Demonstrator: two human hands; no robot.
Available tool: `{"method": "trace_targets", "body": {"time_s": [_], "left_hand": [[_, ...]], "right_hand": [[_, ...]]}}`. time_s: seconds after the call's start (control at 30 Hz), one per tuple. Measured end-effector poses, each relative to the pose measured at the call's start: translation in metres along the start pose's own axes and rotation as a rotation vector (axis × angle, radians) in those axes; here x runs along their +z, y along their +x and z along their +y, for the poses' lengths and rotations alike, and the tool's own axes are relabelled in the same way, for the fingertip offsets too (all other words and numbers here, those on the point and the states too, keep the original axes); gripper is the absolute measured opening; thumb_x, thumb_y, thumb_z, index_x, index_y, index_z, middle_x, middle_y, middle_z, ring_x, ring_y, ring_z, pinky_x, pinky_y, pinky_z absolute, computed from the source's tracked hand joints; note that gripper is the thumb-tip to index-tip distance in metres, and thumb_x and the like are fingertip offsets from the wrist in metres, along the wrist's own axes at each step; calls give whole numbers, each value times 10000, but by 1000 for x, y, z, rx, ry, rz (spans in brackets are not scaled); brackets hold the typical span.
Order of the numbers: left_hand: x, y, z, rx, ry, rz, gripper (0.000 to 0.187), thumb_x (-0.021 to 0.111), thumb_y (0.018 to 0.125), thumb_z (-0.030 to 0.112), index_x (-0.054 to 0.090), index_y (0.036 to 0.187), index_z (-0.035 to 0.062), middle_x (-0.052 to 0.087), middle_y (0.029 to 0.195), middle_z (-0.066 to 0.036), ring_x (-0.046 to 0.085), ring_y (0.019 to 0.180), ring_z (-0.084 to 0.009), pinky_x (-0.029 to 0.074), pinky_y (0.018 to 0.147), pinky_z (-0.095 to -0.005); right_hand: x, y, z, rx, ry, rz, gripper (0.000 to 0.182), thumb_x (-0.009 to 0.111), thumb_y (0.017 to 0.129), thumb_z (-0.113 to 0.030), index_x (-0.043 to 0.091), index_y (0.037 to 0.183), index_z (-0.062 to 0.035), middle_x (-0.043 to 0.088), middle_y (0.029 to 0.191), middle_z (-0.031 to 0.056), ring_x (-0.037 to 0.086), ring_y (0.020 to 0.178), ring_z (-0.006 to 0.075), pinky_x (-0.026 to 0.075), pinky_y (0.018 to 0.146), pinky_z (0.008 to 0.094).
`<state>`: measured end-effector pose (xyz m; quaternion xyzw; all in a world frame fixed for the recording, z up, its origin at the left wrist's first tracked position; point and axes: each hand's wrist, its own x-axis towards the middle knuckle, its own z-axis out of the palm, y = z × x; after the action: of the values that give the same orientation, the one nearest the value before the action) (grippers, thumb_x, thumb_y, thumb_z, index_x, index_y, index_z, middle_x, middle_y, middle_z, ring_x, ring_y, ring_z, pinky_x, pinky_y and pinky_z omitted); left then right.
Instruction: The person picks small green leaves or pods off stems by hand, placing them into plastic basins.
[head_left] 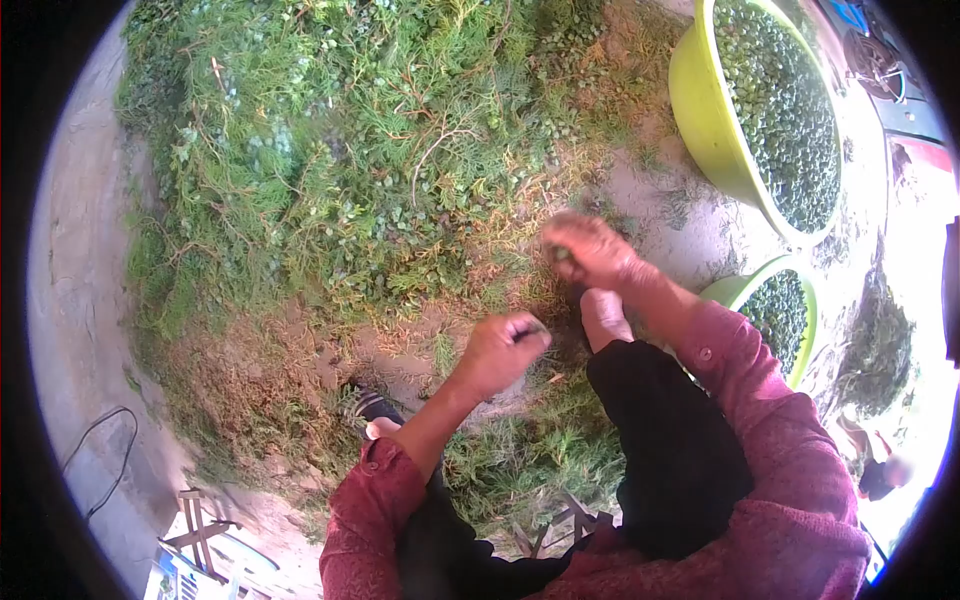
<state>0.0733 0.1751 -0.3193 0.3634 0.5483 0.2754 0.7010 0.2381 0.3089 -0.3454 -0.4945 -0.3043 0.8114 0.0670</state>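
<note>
My left hand (497,356) is closed in front of me, thumb pressed against the curled fingers; whatever may be in it is too small to name. To its upper right, my right hand (590,248) is curled and smeared by motion, with a small greenish bit showing at the fingers. Both hands are apart, above the ground by my feet. Beyond them spreads a large heap of green conifer branches (330,150) bearing small pale-green cones. Loose green sprigs (530,455) lie between my legs.
At the upper right stands a large yellow-green tub (700,110) filled with small green cones. A smaller green tub (810,330), also filled, stands nearer my right arm. A wooden frame (200,535) and a dark cable (130,450) lie at the lower left.
</note>
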Motion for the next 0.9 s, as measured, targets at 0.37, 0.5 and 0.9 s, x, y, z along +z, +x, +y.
{"method": "trace_targets", "body": {"time_s": [0.37, 0.5, 0.9], "left_hand": [[-5, 3, -27, 50, 457, -18, 420, 669, 723, 183, 553, 1107, 59, 598, 897, -96, 584, 603, -174, 478, 603, -291], [-1, 2, -37, 101, 400, 11, 408, 666, 725, 198, 562, 1093, 56, 608, 881, -99, 586, 615, -180, 475, 611, -290], [-11, -3, -39, 54, 563, -64, 314, 645, 718, 223, 577, 955, 28, 606, 832, -131, 596, 691, -276, 471, 648, -342]], "right_hand": [[-43, 74, -11, -835, -1306, 501, 159, 573, 721, -154, 623, 853, -81, 606, 736, 141, 593, 658, 252, 474, 616, 345], [-47, 80, -2, -748, -1426, 491, 160, 575, 707, -157, 620, 842, -84, 601, 770, 149, 591, 695, 288, 470, 621, 381], [-34, 17, -15, -75, 332, -239, 186, 578, 813, -225, 529, 824, -46, 541, 770, 92, 509, 619, 122, 317, 384, 172]]}}
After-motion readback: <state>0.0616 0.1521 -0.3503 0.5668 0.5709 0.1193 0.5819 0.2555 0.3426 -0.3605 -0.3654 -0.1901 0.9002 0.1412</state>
